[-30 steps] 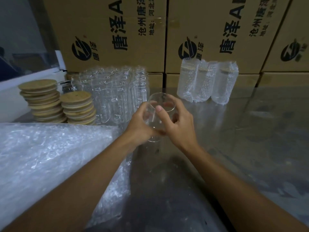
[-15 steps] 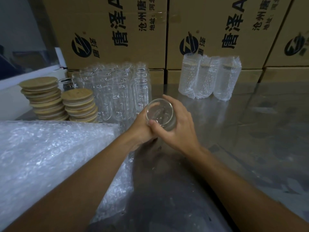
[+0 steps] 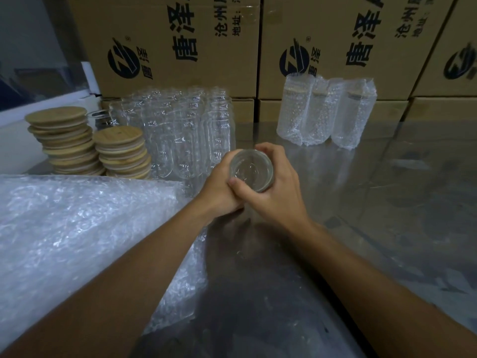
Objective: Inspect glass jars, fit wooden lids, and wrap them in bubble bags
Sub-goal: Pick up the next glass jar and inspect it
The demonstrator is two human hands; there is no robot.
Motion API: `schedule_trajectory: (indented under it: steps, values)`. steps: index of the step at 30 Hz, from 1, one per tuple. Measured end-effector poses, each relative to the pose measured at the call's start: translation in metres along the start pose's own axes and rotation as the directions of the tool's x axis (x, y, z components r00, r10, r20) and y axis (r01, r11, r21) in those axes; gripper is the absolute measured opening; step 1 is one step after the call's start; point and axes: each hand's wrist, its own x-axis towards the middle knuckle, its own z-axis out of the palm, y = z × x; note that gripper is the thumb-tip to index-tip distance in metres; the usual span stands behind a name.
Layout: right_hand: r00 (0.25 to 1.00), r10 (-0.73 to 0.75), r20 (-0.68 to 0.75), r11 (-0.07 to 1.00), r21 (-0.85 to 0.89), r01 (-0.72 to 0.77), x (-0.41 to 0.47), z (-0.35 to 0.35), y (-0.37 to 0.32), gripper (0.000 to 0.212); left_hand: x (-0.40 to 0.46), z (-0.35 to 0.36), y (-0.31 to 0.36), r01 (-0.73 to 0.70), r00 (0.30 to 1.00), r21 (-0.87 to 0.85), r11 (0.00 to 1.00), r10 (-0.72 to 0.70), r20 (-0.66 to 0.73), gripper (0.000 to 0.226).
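Dim room: printed cardboard boxes (image 3: 180,42) stacked behind reflective metal table (image 3: 387,202).

**Dim, cool light with soft glare on metal and plastic**

The scene is underlit and slightly bluish, with muted colours. The metal tabletop (image 3: 361,202) carries broad, hazy reflections across the right half of the frame, while the lower centre falls into deep shadow under the forearms. The heap of bubble wrap (image 3: 77,228) at the left catches scattered white glints and reads as the brightest patch. The cardboard boxes (image 3: 180,47) along the top are evenly lit and their print is sharp. Wide-angle distortion bends the box edges at the upper right and stretches the forearms toward the lower corners. Fine detail softens toward the frame edges.
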Motion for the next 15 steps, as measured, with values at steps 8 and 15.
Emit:
schedule_trajectory:
  steps: [8, 15]
  values:
    - [0.981, 0.158, -0.114, 0.987, 0.051, -0.153, 0.008, -0.001, -0.002, 0.042, -0.002, -0.001, 0.0, -0.104, 0.994, 0.316, 0.943, 0.104, 0.015, 0.073]
    - [0.976, 0.191, -0.1, 0.95, 0.27, -0.158, 0.014, -0.006, 0.003, 0.015, 0.004, 0.0, 0.003, -0.019, 1.0, 0.238, 0.971, 0.022, -0.007, 0.077]
